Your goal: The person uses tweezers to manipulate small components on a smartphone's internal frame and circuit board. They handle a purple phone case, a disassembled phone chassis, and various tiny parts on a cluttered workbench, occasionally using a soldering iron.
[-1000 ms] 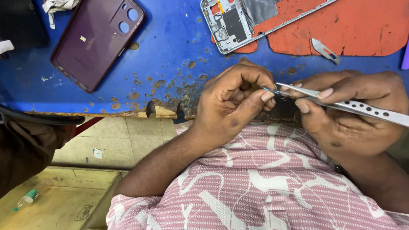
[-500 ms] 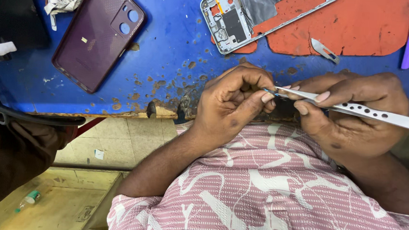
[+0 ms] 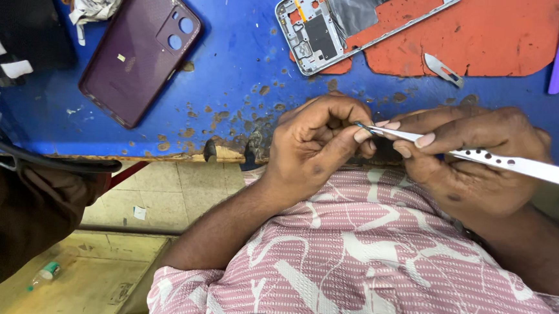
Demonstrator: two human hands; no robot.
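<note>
**Tweezers on a tiny part, at the bench edge**

Right hand is clamped on metal tweezers, thumb and forefinger pinching the perforated shaft; the tips meet the left hand's fingertips. Left hand is curled tight, fingers together, pinching something very small at the tweezer tips. Probably a screw or clip, too small to tell.

Doing it well: keep both wrists braced on the blue bench edge, squeeze lightly, and work over the table, not the lap.

Nearby: opened phone frame on the orange mat, well apart from the hands; purple back cover to the left; a small blade on the mat's edge.
</note>
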